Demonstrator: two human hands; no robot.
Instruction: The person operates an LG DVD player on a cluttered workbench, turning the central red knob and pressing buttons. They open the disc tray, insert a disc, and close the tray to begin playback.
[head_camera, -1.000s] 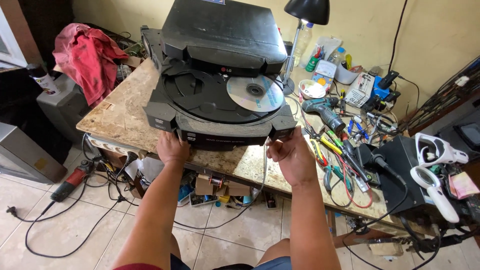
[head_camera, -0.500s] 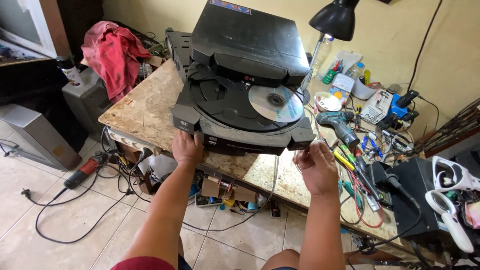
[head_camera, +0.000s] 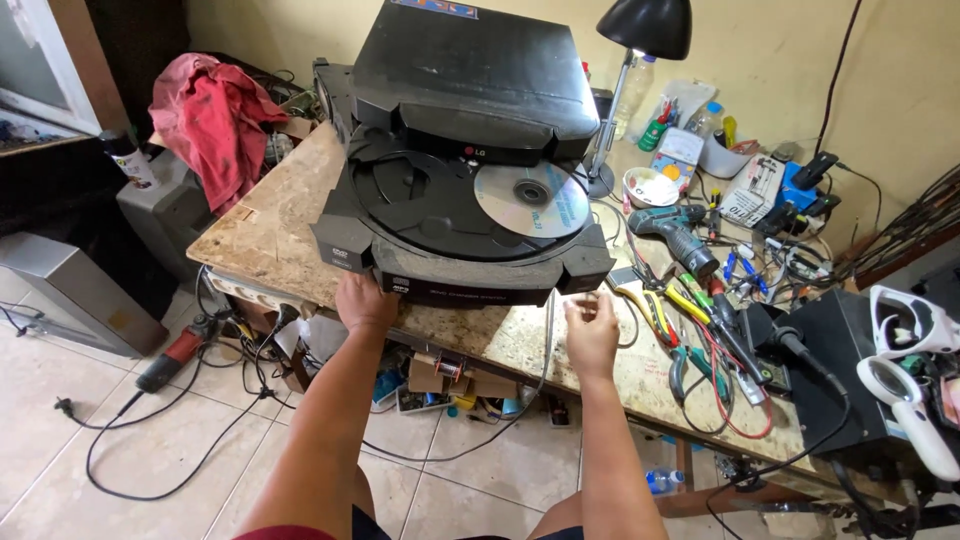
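Workbench (head_camera: 270, 235), stone-patterned top, takes up most of the view; we stand at its front edge, w/ tiled floor (head_camera: 90, 440) below. Largest item on it is a black multi-disc player (head_camera: 470, 120), sitting at approx. centre of the bench, its round disc tray (head_camera: 430, 205) pulled out toward us. One silver disc (head_camera: 532, 198) lies flat in the tray's right-hand slot; other slots we see are bare.

Our left hand (head_camera: 365, 300) is under the tray's front-left lip, touching it, fingers curled up against the underside; we cannot tell if they grip anything. Our right hand (head_camera: 592, 330) is just in front of the tray's right corner, fingers narrowed together, pinching a thin grey cable (head_camera: 548, 345) that hangs down over the bench edge.

Red cloth (head_camera: 215, 125) is heaped at the bench's far-left end. Black desk lamp (head_camera: 645, 30) stands behind the player, right side. Teal cordless drill (head_camera: 675, 230) lies right of the tray, w/ pliers and screwdrivers (head_camera: 690, 310) scattered nearer us. White magnifier headset (head_camera: 915, 370) rests on a black box at far right. Angle grinder (head_camera: 175, 355) lies on the floor, left, among loose cords.
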